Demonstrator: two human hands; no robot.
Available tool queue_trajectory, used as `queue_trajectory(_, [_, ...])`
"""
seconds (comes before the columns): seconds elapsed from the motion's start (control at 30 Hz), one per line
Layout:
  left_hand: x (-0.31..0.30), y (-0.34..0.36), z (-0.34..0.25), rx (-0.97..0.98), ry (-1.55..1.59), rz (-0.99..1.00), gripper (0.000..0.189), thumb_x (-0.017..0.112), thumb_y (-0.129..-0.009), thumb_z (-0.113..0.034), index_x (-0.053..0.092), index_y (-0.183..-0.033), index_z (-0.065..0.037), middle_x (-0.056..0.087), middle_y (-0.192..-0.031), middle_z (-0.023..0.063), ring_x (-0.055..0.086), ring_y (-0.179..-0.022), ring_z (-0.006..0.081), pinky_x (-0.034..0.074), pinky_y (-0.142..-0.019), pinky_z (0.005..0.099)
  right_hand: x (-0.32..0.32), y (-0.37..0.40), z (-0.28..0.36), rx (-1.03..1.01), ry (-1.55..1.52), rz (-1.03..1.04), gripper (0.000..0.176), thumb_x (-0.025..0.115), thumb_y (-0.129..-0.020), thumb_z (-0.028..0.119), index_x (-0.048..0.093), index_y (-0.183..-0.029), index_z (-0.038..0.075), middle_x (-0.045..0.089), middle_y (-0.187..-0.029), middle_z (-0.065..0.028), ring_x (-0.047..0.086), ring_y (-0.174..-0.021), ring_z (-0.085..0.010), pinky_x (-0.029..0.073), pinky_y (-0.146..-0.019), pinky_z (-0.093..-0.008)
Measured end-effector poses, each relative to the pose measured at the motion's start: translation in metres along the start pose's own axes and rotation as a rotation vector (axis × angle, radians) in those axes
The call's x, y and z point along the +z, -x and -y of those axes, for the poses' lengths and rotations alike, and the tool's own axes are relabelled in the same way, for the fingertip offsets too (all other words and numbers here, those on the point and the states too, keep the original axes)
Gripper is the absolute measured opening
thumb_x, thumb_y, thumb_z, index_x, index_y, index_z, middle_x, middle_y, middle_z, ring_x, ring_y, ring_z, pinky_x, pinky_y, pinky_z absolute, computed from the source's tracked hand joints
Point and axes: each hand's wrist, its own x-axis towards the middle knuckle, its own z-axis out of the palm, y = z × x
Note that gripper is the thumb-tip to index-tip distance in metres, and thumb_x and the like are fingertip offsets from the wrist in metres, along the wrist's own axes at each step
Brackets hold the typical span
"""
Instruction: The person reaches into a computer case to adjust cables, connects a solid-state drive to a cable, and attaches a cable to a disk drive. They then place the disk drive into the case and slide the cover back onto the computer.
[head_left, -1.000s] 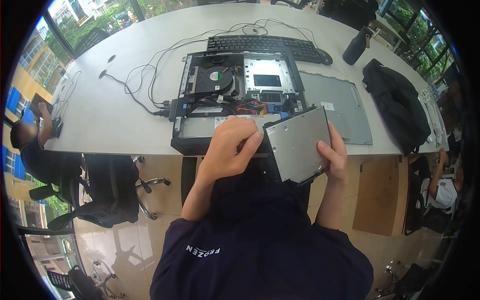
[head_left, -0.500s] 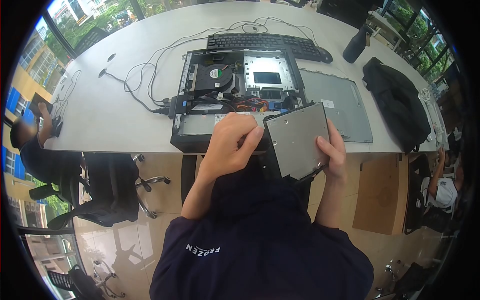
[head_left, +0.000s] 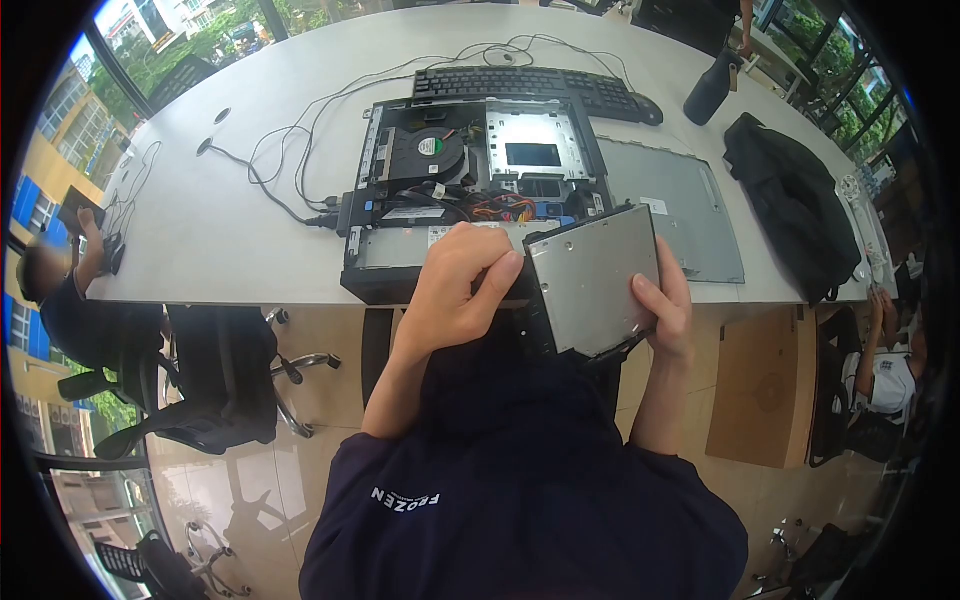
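A slim optical drive with a silver metal face and black edges is held tilted in front of the computer. My right hand grips its right side, thumb on the silver face and fingers behind. At the drive's upper left edge is my left hand, its fingers curled closed. Whatever those fingers pinch is hidden. Behind both hands lies an opened desktop computer, showing a black fan, coloured cables and a silver drive cage.
A keyboard and mouse lie behind the computer. To the right are a grey side panel, a dark bottle and a black bag. Cables run left. People sit at both sides; a cardboard box stands below.
The drive and both hands have barely shifted, a few pixels leftward at most. At the far upper right, another person's arm has come into view.
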Motion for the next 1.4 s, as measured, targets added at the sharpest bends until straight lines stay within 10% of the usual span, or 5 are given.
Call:
queue_trajectory(0.67, [-0.014,-0.003,0.004,0.026,0.048,0.134,0.029,0.052,-0.098,-0.013,0.047,-0.072,-0.002,0.044,-0.066,0.0089,0.041,-0.062,0.0261,0.034,-0.068,0.0386,0.008,0.005,0.003,-0.058,0.139,0.087,0.060,0.064,-0.096,0.016,0.040,-0.145,-0.008,0.054,-0.135,-0.0161,0.047,-0.129,-0.0207,0.030,-0.114,-0.0343])
queue_trajectory(0.83, [-0.005,0.000,0.004,-0.053,0.087,0.019,0.031,0.054,-0.100,-0.014,0.049,-0.072,-0.002,0.047,-0.066,0.0089,0.045,-0.061,0.0268,0.035,-0.065,0.0374,0.016,-0.002,-0.008,0.118,-0.192,0.014,0.060,0.063,-0.095,0.021,0.042,-0.145,-0.007,0.063,-0.117,-0.0147,0.067,-0.092,-0.0162,0.057,-0.066,-0.0265])
queue_trajectory(0.97, [0.000,0.001,0.003,-0.018,0.081,-0.016,0.032,0.054,-0.101,-0.015,0.052,-0.072,-0.002,0.050,-0.067,0.0073,0.046,-0.062,0.0231,0.035,-0.065,0.0360,0.015,-0.002,-0.002,0.152,-0.220,0.000,0.060,0.063,-0.095,0.020,0.043,-0.144,-0.007,0.064,-0.111,-0.0144,0.068,-0.075,-0.0143,0.049,-0.041,-0.0254])
queue_trajectory(1.17, [-0.012,-0.012,-0.020,0.049,-0.082,-0.028,0.019,0.058,-0.095,-0.015,0.064,-0.088,0.001,0.063,-0.080,0.0090,0.059,-0.076,0.0226,0.044,-0.076,0.0324,-0.011,0.002,0.008,-0.013,-0.038,-0.098,0.063,0.066,-0.091,0.017,0.045,-0.145,-0.008,0.059,-0.132,-0.0175,0.057,-0.122,-0.0216,0.043,-0.105,-0.0322])
queue_trajectory(1.4, [-0.051,-0.050,-0.012,-0.139,-0.504,0.116,0.016,0.059,-0.092,-0.004,0.066,-0.107,-0.001,0.069,-0.096,0.0119,0.067,-0.089,0.0272,0.050,-0.084,0.0355,-0.040,0.001,0.017,-0.028,0.070,-0.223,0.065,0.066,-0.088,0.016,0.046,-0.144,-0.009,0.057,-0.136,-0.0178,0.054,-0.125,-0.0237,0.039,-0.108,-0.0334])
